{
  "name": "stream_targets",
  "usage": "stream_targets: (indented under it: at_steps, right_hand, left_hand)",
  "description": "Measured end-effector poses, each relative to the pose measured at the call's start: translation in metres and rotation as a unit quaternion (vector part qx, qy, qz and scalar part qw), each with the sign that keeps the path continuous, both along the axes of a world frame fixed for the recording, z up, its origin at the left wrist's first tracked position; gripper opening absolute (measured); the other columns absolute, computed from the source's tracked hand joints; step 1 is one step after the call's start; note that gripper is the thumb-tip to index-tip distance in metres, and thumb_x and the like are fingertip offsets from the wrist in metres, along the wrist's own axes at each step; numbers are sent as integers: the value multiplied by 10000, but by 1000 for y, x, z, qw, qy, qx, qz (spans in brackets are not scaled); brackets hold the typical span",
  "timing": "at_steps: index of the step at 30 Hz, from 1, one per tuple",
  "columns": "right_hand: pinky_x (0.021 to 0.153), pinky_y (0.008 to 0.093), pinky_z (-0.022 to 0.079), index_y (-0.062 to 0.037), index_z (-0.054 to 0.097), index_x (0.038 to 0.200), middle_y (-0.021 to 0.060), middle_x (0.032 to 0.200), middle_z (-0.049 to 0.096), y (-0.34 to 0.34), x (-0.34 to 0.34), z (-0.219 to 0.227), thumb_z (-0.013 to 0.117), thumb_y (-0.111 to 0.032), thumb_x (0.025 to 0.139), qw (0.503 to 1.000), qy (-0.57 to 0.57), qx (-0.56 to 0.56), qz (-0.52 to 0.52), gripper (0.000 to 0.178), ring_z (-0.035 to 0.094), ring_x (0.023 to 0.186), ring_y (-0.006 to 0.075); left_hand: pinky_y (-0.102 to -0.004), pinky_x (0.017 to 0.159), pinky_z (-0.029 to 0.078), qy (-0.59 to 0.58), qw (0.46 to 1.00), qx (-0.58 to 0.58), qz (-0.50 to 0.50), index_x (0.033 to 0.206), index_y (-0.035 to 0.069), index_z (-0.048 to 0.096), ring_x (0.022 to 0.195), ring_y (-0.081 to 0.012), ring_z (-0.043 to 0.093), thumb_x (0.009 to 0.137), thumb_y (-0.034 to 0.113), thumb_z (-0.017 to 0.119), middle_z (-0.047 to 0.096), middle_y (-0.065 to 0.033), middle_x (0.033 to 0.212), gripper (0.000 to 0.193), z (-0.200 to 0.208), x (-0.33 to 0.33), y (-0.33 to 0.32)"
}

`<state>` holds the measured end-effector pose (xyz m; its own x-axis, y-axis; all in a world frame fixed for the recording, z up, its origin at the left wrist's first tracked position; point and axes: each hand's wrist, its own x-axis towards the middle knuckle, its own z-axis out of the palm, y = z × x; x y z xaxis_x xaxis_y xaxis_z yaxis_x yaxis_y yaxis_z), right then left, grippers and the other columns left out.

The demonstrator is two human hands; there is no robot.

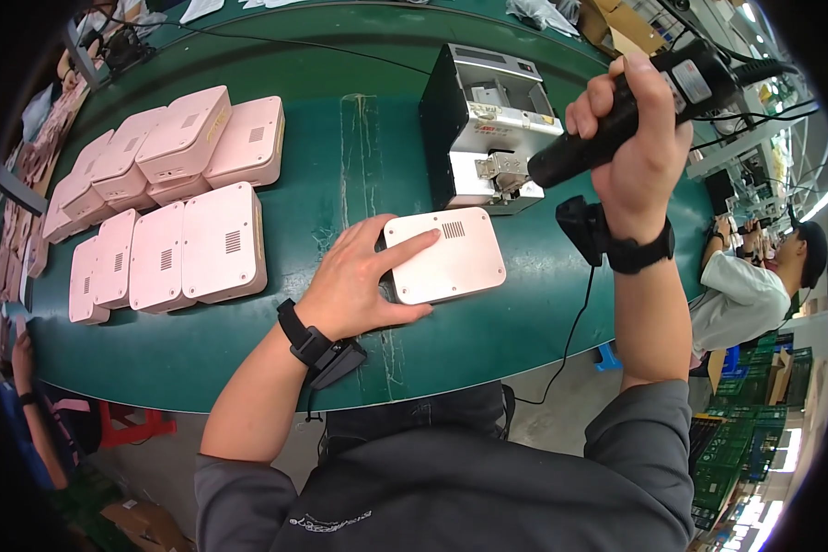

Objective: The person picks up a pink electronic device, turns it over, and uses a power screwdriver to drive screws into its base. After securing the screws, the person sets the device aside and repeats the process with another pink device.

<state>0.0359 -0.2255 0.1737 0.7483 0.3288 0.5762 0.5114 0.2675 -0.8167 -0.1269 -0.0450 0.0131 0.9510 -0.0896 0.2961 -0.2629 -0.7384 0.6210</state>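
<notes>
My right hand is wrapped round a black electric screwdriver, tilted with its lower end at the metal outlet of a screw feeder. The bit itself is hard to make out. A flat, pinkish-white plastic case lies on the green table in front of the feeder, its slotted vent and corner screw holes facing up. My left hand grips its left end, with the thumb along the near edge and the index finger stretched over the top by the vent.
Several matching cases stand in rows at the left, some stacked at the back. A black cable hangs from my right wrist device over the table's near edge. One co-worker sits at the far right; another person's arm shows at the far left.
</notes>
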Motion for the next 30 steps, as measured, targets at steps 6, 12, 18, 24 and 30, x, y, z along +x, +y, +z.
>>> stream_targets:
  at_steps: [6, 12, 18, 24, 30]
  right_hand:
    - [560, 336, 430, -34, 545, 937, 56, 656, 505, 0, 16, -8, 557, -297, 966, 998, 63, -15, -22, 264, 484, 525, 166]
    - [560, 329, 432, -39, 533, 962, 54, 657, 503, -9, -26, -13, 522, -306, 978, 994, 99, -38, 26, 268, 487, 524, 160]
    - [555, 317, 436, -48, 487, 1006, 55, 653, 506, 0, -68, 4, 502, -330, 965, 985, 88, -77, 131, 286, 478, 499, 147]
    - [546, 312, 440, -44, 465, 998, 63, 640, 502, 8, -82, 4, 511, -328, 950, 975, 57, -171, 132, 292, 471, 485, 145]
    - [522, 312, 435, -30, 461, 980, 82, 633, 500, 16, -83, -15, 552, -266, 933, 971, 67, -179, 145, 258, 473, 500, 152]
  left_hand:
    - [-459, 1039, 419, -6, 1000, 1, 3, 1391, 276, 564, 1181, -386, 513, 650, 364, 842, 500, -216, 1288, 796, 1, -1, -1]
    - [-453, 1031, 422, -16, 1000, -1, 3, 1391, 273, 565, 1169, -383, 518, 657, 378, 843, 501, -215, 1279, 792, -5, 0, -2]
    - [-445, 1024, 422, -26, 1000, 6, 7, 1390, 270, 566, 1160, -379, 523, 659, 391, 846, 502, -217, 1273, 792, -4, 1, 1]
    - [-441, 1025, 422, -31, 1000, 3, 3, 1386, 268, 570, 1157, -378, 527, 654, 397, 849, 504, -219, 1272, 793, -8, 0, 1]
    - [-439, 1012, 432, -49, 999, -3, 7, 1372, 263, 584, 1136, -377, 543, 641, 387, 856, 524, -215, 1252, 789, -11, 1, 1]
